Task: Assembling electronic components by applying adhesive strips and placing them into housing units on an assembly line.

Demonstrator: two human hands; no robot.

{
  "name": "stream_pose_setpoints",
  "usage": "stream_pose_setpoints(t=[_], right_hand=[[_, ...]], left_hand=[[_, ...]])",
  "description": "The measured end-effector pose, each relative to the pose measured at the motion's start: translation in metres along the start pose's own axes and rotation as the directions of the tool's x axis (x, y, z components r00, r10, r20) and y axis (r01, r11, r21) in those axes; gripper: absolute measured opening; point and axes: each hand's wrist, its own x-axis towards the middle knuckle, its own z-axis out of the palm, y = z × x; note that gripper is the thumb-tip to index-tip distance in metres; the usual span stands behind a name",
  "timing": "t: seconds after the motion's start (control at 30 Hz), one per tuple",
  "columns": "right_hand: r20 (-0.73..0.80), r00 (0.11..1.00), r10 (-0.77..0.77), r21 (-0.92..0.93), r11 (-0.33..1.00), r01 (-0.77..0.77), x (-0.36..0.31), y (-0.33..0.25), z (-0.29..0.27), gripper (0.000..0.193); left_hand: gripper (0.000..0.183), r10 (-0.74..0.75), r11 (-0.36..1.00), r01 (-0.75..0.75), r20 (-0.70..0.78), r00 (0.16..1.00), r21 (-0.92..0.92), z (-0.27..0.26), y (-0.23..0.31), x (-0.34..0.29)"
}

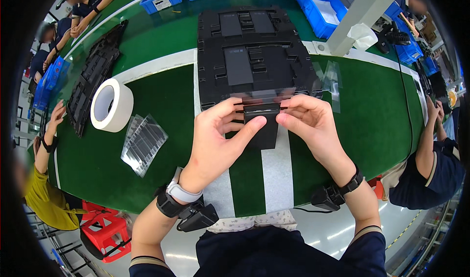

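black part (262, 125) half hidden by fingers (245, 130)

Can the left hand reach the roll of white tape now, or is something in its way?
Probably yes, once freed. The left hand is pinching a flat black part; the roll of white tape stands to its left on the green table, with nothing between.

— Where are we?

— On a factory assembly line. We sit at a long green belt (161, 101) marked with white stripes, with other workers (431, 164) seated along both sides.

— What else tells us that?

— Blue bins (323, 8) of parts stand at the far edge, black moulded trays (254, 57) are stacked in the middle, and more trays (93, 76) lie to the left beside a tape roll (112, 105). Red stools (107, 228) stand under the belt.
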Motion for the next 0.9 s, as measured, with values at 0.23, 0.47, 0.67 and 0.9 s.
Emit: stream_pose_setpoints(t=[0.23,0.47,0.67,0.9], right_hand=[[-0.068,0.997,0.026,-0.024,0.999,-0.027,-0.001,-0.001,-0.002,0.011],[-0.062,0.952,-0.301,-0.292,0.917,0.271,-0.005,0.002,0.004,0.011],[-0.018,1.000,0.025,0.162,0.987,-0.022,-0.004,-0.005,-0.005,0.011],[0.088,0.984,-0.158,-0.411,0.894,0.180,-0.006,-0.007,-0.001,0.006]], left_hand=[[0.022,0.009,1.000,-0.009,-0.088,0.996,0.002,0.003,-0.004,0.000],[0.018,0.158,0.958,-0.116,-0.145,0.977,0.262,0.007,0.003,-0.006],[0.017,0.082,0.987,-0.093,-0.087,0.993,-0.129,0.004,0.000,-0.004],[0.017,-0.061,0.985,0.067,0.043,0.997,-0.158,0.003,0.004,-0.005]])
